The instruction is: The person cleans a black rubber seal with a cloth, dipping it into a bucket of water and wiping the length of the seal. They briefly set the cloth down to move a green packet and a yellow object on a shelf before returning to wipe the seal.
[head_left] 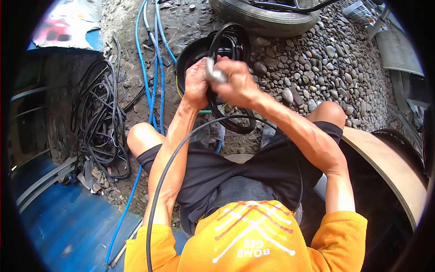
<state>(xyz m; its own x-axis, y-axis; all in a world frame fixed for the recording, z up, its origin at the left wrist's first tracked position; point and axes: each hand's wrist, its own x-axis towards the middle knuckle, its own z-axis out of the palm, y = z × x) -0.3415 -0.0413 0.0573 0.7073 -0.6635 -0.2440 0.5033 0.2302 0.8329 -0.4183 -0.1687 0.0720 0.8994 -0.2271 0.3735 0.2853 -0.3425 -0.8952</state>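
I sit with knees apart and both hands raised in front of me. My left hand [195, 84] grips a folded black rubber inner tube [235, 120] that hangs between my knees. My right hand [236, 81] is closed around a small grey metal tool [213, 72] pressed against the tube where the left hand holds it. A thin black cable [168, 168] loops from the tube across my lap and past my left arm. Just beyond my hands sits a black basin [190, 54] with more tube resting on its rim.
A heap of black tubes and cables [99, 122] lies at the left. Blue hoses [156, 68] run over the dirt. A tyre [265, 18] lies at the top, river pebbles [326, 63] to the right, a curved wooden edge [389, 167] beside my right knee.
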